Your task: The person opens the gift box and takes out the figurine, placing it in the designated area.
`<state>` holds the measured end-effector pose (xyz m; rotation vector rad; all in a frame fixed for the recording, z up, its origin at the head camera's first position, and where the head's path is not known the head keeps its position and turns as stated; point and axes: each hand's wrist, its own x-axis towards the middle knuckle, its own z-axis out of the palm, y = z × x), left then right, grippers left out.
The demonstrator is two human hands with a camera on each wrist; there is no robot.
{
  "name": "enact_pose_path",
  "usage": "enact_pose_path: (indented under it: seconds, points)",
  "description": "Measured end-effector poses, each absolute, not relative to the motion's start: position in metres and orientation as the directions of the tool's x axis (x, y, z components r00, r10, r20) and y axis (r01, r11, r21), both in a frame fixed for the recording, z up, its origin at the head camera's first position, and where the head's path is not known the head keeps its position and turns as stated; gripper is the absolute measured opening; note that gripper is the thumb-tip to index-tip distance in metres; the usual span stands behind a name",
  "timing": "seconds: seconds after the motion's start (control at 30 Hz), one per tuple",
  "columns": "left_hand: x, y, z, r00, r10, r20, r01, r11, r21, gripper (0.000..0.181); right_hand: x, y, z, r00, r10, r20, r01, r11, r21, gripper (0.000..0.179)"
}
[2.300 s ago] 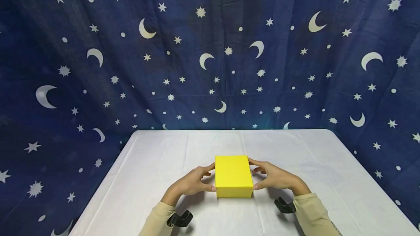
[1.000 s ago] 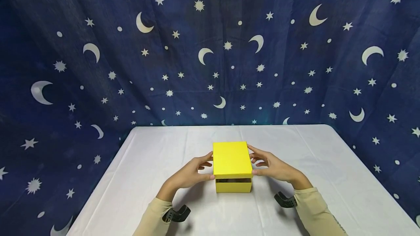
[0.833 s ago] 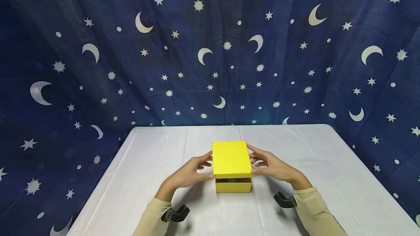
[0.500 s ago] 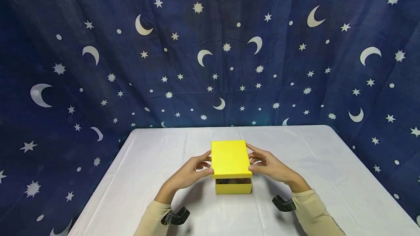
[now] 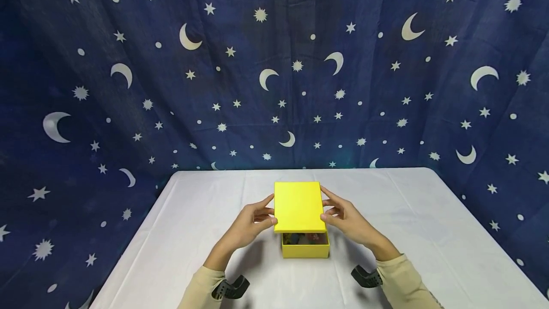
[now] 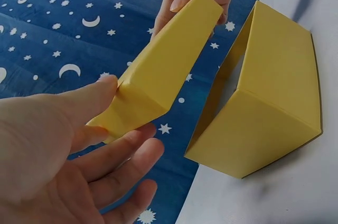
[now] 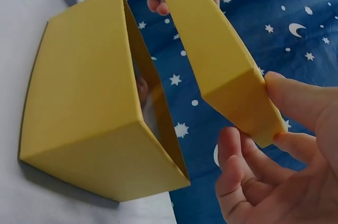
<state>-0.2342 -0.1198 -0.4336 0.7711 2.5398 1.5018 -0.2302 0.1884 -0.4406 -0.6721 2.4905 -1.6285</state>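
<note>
A yellow box lid [image 5: 299,206] is held up off a matching yellow box [image 5: 305,252], which stands on the table. My left hand [image 5: 250,223] pinches the lid's left side between thumb and fingers. On the opposite side, my right hand [image 5: 349,221] pinches it the same way. Both wrist views show a gap between the lid [image 6: 169,60] and the box [image 6: 280,81]. Small mixed-coloured things [image 5: 296,238] show inside the box's front part; their kind cannot be made out, and the lid hides the rest.
A white cloth covers the table [image 5: 206,204]. Behind it hangs a dark blue curtain [image 5: 240,70] with moons and stars. Black wrist-worn devices [image 5: 231,287] sit under both forearms, just above the tabletop.
The lid has come up off the box, drifted slightly left and tilted, with both hands rising along with it. The box has stayed on the table, and its contents have come partly into view.
</note>
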Motion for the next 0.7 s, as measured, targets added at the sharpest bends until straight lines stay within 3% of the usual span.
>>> enact_pose_path:
  seconds: [0.33,0.7]
  points:
    - [-0.235,-0.12,-0.433,-0.913,0.366,0.181,0.327,0.392,0.86,0.059,-0.23,0.182,-0.445,-0.901,-0.391,0.187,-0.309,0.278,-0.91,0.079]
    - [-0.233,-0.119,-0.43,-0.928,0.31,0.208,0.322,0.382,0.866,0.055,-0.227,0.175,-0.442,-0.934,-0.302,0.192,-0.277,0.268,-0.923,0.067]
